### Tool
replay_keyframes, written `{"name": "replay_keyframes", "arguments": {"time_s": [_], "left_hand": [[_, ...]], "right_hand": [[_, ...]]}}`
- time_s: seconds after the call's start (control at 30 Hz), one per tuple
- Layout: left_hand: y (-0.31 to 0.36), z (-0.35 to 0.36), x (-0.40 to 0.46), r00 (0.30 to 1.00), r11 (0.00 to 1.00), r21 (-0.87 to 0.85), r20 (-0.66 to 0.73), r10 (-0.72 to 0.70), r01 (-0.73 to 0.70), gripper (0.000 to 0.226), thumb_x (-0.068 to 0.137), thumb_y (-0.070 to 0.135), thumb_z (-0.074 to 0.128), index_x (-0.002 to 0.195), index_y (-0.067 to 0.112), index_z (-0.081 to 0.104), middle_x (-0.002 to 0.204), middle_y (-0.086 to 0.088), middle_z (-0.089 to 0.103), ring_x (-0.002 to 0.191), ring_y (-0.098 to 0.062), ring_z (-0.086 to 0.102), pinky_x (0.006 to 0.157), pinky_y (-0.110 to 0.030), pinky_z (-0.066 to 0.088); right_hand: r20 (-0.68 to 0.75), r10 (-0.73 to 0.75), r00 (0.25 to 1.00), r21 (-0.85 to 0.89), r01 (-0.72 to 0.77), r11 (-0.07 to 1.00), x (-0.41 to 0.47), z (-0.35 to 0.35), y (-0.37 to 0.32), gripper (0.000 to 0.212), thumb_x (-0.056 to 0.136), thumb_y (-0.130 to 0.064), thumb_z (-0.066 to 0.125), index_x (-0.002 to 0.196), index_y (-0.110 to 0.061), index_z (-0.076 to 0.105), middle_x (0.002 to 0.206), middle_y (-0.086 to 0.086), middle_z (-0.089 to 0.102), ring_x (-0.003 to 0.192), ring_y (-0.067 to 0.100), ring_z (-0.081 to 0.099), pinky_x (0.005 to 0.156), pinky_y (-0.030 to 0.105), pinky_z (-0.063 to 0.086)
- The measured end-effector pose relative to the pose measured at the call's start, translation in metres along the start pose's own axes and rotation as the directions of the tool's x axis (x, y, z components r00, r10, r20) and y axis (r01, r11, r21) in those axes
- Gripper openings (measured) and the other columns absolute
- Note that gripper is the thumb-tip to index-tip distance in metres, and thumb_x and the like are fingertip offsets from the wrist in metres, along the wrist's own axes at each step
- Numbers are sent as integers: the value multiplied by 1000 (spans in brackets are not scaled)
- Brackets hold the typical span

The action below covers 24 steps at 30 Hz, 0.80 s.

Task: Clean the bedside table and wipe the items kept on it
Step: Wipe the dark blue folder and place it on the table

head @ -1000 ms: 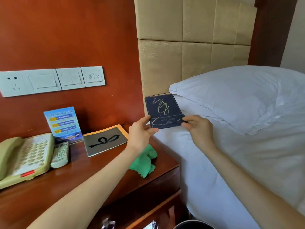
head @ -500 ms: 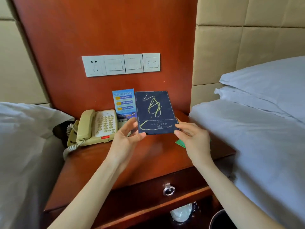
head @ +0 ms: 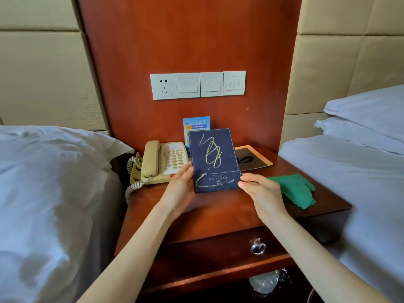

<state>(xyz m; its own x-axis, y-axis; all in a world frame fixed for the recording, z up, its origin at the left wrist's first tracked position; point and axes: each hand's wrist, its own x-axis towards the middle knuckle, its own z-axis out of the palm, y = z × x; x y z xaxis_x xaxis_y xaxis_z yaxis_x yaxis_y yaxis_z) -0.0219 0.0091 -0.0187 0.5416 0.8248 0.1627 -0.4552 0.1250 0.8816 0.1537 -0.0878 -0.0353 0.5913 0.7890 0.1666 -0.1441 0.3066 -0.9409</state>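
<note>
Bedside table (head: 218, 217): reddish-brown wood, standing between two beds, its drawer front carrying a metal ring pull (head: 258, 247).

Left hand (head: 181, 189): fingers curled round the left edge of the navy folder, gripping it near the lower corner.

Right hand (head: 262, 193): fingertips pinching the folder's lower right corner, thumb on the near face.

Navy folder (head: 213, 159): dark blue card stand with a gold scrawl on its face and a folded lip along the bottom; held upright in both hands above the middle of the tabletop, tilted slightly back. Whether its lower edge touches the wood cannot be told.

Green cloth (head: 296, 191): crumpled, lying on the tabletop just right of the right hand, toward the right edge.

Telephone (head: 161, 161): beige, corded, handset in its cradle, at the back left of the tabletop; its coiled cord hangs over the left side.

Blue leaflet (head: 196, 123): standing against the rear panel, partly hidden behind the folder.

Dark card with orange border (head: 253, 159): lying flat at the back right, partly behind the folder.

Socket and switch plates (head: 197, 85): four white units in a row on the wooden wall panel above.

White pillows (head: 363, 123): stacked on the right-hand bed.
</note>
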Motion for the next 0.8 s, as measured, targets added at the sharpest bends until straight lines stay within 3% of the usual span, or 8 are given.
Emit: {"name": "replay_keyframes", "arguments": {"time_s": [0.17, 0.37, 0.43, 0.47, 0.53, 0.57, 0.67, 0.8], "left_hand": [[-15, 3, 14, 996, 997, -9, -46, -79, 79, 30, 106, 14, 29, 127, 16, 50, 117, -6, 70, 101, -22, 70, 69, -40, 59], [-17, 13, 29, 996, 996, -30, -34, -85, 84, 33, 103, 5, 31, 124, 11, 56, 119, -11, 69, 103, -23, 69, 79, -40, 59], [-21, 17, 33, 996, 997, -9, -15, -83, 83, 34, 103, 4, 31, 128, 10, 53, 124, -13, 66, 109, -27, 66, 87, -45, 57], [-24, 19, 34, 997, 997, 7, -9, -78, 78, 34, 103, 4, 31, 129, 10, 53, 124, -14, 65, 111, -28, 64, 90, -47, 55], [-29, 20, 37, 998, 998, 25, -18, -64, 64, 33, 104, 6, 31, 127, 12, 53, 122, -11, 67, 110, -28, 65, 88, -49, 55], [-30, 20, 38, 998, 998, 26, -26, -55, 56, 32, 104, 7, 31, 125, 14, 54, 118, -9, 68, 106, -27, 66, 85, -49, 56], [-30, 15, 43, 997, 999, 19, -67, -37, 38, 31, 104, 8, 31, 122, 18, 54, 113, -3, 71, 104, -25, 67, 84, -53, 55], [-28, 8, 48, 991, 999, 7, -122, -48, 49, 32, 104, 12, 30, 126, 22, 52, 117, -2, 70, 104, -28, 68, 74, -58, 56]], "right_hand": [[4, -39, 999, -172, 39, 984, 9, -5, 0, 21, 75, 10, 69, 82, -11, 71, 90, 9, 72, 97, 21, 67, 83, 26, 51], [61, -210, 976, -446, 215, 869, 21, -18, -18, 28, 80, 5, 63, 96, -18, 64, 99, 0, 67, 98, 13, 64, 78, 21, 49], [132, -333, 934, -672, 331, 662, 24, -30, -27, 28, 83, -5, 64, 106, -20, 59, 109, -2, 62, 104, 14, 60, 87, 26, 47], [187, -373, 909, -814, 356, 460, 27, -38, -30, 28, 85, -15, 64, 112, -22, 57, 118, -2, 57, 111, 16, 55, 93, 32, 43], [255, -309, 916, -961, 275, 21, 32, -59, -31, 47, 87, -45, 58, 130, -29, 45, 139, 2, 40, 131, 24, 36, 103, 48, 29], [231, -210, 950, -971, 213, -104, 34, -68, -31, 59, 87, -57, 51, 138, -34, 34, 148, 4, 28, 138, 29, 24, 106, 54, 23], [121, 41, 992, -981, 126, -150, 37, -87, -21, 73, 85, -73, 32, 146, -42, 9, 158, 3, 9, 143, 38, 5, 108, 62, 14], [150, 37, 988, -983, 153, -106, 38, -91, -13, 50, 95, -57, 29, 141, -38, 36, 150, 1, 33, 137, 33, 23, 106, 59, 26]]}}
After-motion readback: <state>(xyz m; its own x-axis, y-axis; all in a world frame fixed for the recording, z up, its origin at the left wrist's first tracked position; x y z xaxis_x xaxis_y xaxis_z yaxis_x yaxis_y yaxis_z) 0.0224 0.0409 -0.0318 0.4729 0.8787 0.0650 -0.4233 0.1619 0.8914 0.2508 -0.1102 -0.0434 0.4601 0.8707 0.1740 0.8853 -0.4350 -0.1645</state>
